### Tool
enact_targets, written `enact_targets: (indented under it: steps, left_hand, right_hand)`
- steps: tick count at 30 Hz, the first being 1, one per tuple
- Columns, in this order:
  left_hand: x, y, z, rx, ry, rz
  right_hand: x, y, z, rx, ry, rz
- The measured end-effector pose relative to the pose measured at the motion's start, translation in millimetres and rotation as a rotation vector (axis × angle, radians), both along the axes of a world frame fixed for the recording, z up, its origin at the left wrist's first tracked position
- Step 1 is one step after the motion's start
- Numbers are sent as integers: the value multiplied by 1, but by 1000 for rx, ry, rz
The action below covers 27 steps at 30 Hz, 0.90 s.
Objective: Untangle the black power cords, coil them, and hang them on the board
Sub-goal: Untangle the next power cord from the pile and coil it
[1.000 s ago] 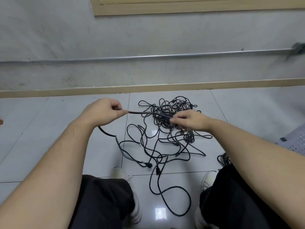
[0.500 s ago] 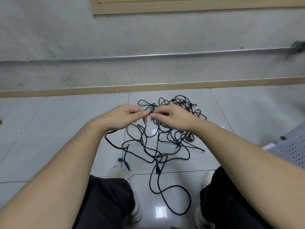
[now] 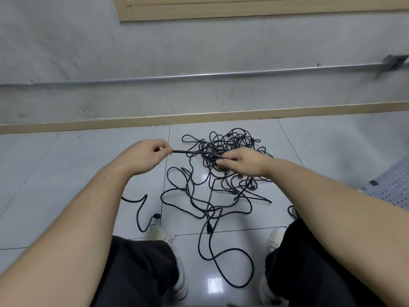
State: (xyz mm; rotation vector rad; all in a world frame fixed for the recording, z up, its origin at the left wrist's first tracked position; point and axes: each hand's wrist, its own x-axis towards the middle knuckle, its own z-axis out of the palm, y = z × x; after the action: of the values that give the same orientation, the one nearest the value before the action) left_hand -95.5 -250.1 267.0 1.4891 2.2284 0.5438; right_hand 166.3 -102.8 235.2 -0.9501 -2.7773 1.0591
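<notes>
Black tangled power cords (image 3: 221,173) sprawl mid-frame on glossy grey floor tiles (image 3: 66,173); left hand (image 3: 147,157) and right hand (image 3: 242,161) pinch one strand taut between them.

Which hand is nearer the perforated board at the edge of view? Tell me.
Right. The right hand pinches a cord over the tangle of cords, on the side toward the perforated board. The left hand holds the same cord farther away, beyond the tangle.

both arms stretched forward, left hand (image 3: 145,156) fingers curled in a pinch, right hand (image 3: 242,161) pinching too, knuckles up
</notes>
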Motion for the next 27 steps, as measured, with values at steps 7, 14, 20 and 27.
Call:
enact_targets:
  steps: [7, 14, 20, 27]
  left_hand:
    - [25, 12, -2, 183, -35, -172]
    - [66, 26, -1, 93, -237, -341]
    - [60, 15, 19, 164, -307, -344]
    - [18, -4, 17, 162, -196, -210]
  right_hand:
    - [-9, -6, 20, 77, 181, 37]
    - [-12, -12, 24, 22, 215, 12]
    - [10, 5, 3, -167, -48, -38]
    - [36, 21, -17, -362, 38, -242]
